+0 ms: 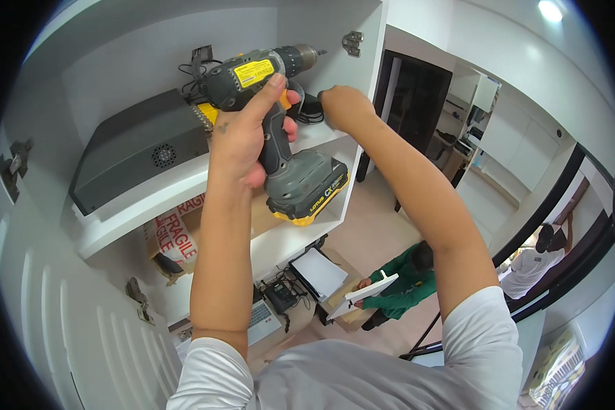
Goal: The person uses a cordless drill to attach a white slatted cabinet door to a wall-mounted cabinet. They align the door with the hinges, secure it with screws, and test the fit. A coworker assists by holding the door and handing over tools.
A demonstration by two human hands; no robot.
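Note:
My left hand (236, 143) is wrapped round the grip of a grey and yellow cordless drill (277, 137), with the thumb along its body. The drill's chuck and short bit point to the upper right, toward the inner side wall of a white wall cabinet (307, 41). Beyond the drill, my right hand (346, 108) is closed near the front edge of that wall, below a metal hinge (352, 44). A dark bit shows at its fingers, too small to name. Most of those fingers are hidden.
A dark grey vented box (143, 150) and black cables lie on the shelf. Below sits a taped carton (178, 232). An open cabinet door (102, 328) stands at left. Lower down are a desk phone (280, 295), a laptop (263, 322) and a person in green (406, 283) holding a white panel.

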